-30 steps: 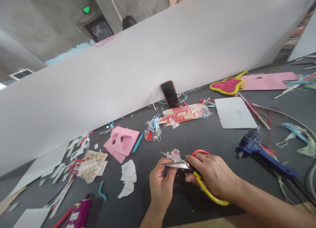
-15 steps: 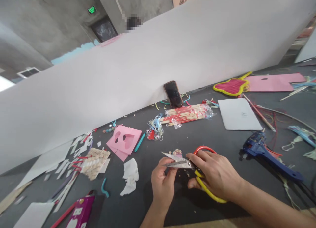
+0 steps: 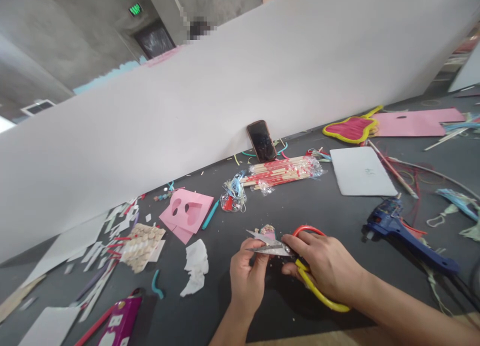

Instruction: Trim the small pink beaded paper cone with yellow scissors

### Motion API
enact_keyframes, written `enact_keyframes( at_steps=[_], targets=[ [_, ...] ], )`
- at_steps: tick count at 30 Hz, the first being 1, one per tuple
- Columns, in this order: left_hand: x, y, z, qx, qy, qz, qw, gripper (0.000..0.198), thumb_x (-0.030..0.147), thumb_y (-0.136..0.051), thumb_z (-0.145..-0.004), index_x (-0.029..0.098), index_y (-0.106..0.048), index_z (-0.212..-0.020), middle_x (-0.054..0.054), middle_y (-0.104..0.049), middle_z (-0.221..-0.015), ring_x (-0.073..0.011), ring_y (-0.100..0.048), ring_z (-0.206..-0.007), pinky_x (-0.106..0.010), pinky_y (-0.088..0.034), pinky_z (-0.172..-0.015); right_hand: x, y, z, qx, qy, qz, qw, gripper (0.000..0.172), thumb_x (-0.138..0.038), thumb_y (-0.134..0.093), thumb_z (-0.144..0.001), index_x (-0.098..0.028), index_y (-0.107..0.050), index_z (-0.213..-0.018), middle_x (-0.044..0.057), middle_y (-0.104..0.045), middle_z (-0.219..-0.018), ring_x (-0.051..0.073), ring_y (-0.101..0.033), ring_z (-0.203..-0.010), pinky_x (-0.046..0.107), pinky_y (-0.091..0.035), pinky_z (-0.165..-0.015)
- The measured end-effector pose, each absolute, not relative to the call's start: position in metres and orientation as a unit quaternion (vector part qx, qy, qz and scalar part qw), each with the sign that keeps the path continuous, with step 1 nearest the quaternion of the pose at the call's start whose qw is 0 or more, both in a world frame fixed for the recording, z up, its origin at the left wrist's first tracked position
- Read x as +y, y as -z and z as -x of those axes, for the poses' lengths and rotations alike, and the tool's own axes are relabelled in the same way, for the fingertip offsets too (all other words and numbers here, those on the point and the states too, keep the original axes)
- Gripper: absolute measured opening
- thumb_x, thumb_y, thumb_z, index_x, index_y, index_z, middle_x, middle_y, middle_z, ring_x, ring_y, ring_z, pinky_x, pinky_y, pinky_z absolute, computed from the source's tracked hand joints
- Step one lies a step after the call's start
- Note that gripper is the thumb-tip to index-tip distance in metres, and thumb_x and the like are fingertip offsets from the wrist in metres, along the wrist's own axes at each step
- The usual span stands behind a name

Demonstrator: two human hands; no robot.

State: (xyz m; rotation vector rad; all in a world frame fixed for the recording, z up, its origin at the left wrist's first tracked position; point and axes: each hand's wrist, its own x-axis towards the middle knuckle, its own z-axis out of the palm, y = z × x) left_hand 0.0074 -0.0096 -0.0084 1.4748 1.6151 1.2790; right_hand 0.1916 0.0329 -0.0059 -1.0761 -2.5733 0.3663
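Note:
My right hand (image 3: 318, 263) grips a pair of scissors (image 3: 275, 248) with one red and one yellow handle. Their blades are parted and point left, across the fingertips of my left hand (image 3: 247, 276). That hand is closed in a pinch by the blades; whatever its thumb and fingers hold is hidden or too small to make out. Just behind the blades lies a small pink piece edged with pale beads (image 3: 268, 230), partly covered by the scissors.
A blue glue gun (image 3: 408, 238) lies at right, a white board (image 3: 362, 171) behind it. Bagged red-and-wood sticks (image 3: 285, 171) and a leaning phone (image 3: 261, 141) stand farther back. Pink cut-out cards (image 3: 187, 211), crumpled tissue (image 3: 195, 267) and a purple tool (image 3: 122, 321) are at left.
The view has shifted slightly, so the table things appear a little farther left and up. The yellow handle sits slightly lower; both hands keep nearly the same pose.

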Motion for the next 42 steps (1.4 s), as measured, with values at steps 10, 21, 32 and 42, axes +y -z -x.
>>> enact_keyframes(
  at_steps=[10,21,32,42],
  targets=[
    [-0.010,0.015,-0.006,0.628,-0.484,-0.534,0.294,0.020,0.033,-0.058,-0.083,0.016,-0.068,-0.083,-0.008,-0.070,-0.083,-0.0203,-0.065,-0.079,-0.028,-0.051,-0.074,0.035,0.008,-0.191,-0.900,-0.104,0.391,0.163,0.042,-0.053,-0.037,-0.092,-0.020,-0.058,-0.105,0.004,-0.064,-0.076,0.017,-0.059,-0.062,0.027,-0.032,-0.050],
    [-0.008,0.013,-0.004,0.598,-0.491,-0.572,0.272,0.020,0.029,-0.056,-0.084,0.017,-0.068,-0.075,-0.005,-0.067,-0.077,-0.0187,-0.062,-0.075,-0.027,-0.048,-0.071,0.035,-0.005,-0.190,-0.900,-0.093,0.388,0.173,0.075,-0.078,-0.046,-0.071,-0.018,-0.057,-0.115,0.008,-0.063,-0.083,0.023,-0.059,-0.073,0.030,-0.039,-0.057],
    [-0.007,0.002,-0.006,0.614,-0.456,-0.529,0.369,0.022,0.031,-0.058,-0.081,0.014,-0.067,-0.070,-0.004,-0.067,-0.069,-0.0185,-0.061,-0.067,-0.025,-0.046,-0.064,0.033,0.003,-0.193,-0.906,-0.101,0.380,0.155,0.051,-0.061,-0.036,-0.088,-0.020,-0.057,-0.111,0.005,-0.064,-0.078,0.018,-0.059,-0.065,0.027,-0.035,-0.054],
    [-0.007,0.000,-0.009,0.623,-0.470,-0.518,0.351,0.024,0.034,-0.058,-0.082,0.015,-0.070,-0.073,-0.005,-0.070,-0.073,-0.0190,-0.064,-0.069,-0.025,-0.048,-0.065,0.035,0.003,-0.193,-0.902,-0.093,0.389,0.162,0.038,-0.052,-0.039,-0.091,-0.022,-0.058,-0.106,0.004,-0.065,-0.076,0.016,-0.060,-0.063,0.026,-0.032,-0.051]
  ],
)
